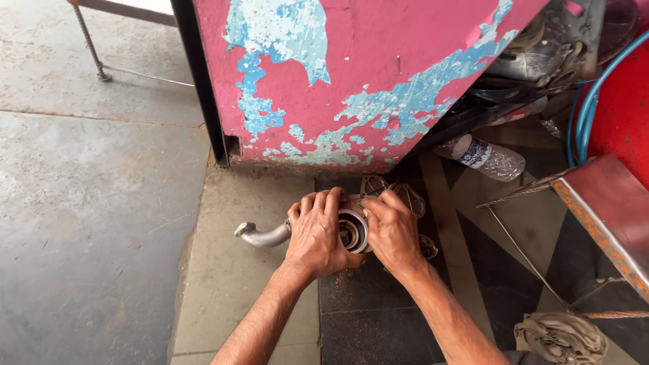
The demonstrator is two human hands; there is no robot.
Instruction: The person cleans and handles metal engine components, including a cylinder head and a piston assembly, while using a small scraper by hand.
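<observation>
Both hands meet over a grey metal part with a round ring-shaped opening, low on the tiled floor. My left hand wraps around its body; a curved metal pipe end sticks out to the left of that hand. My right hand presses its fingers on the rim of the ring from the right. Behind the hands lie round wire-spoked metal pieces, partly hidden.
A pink panel with peeling blue paint stands just beyond the hands. A clear plastic bottle lies at its right. A red metal edge, blue hose and a crumpled rag are at the right.
</observation>
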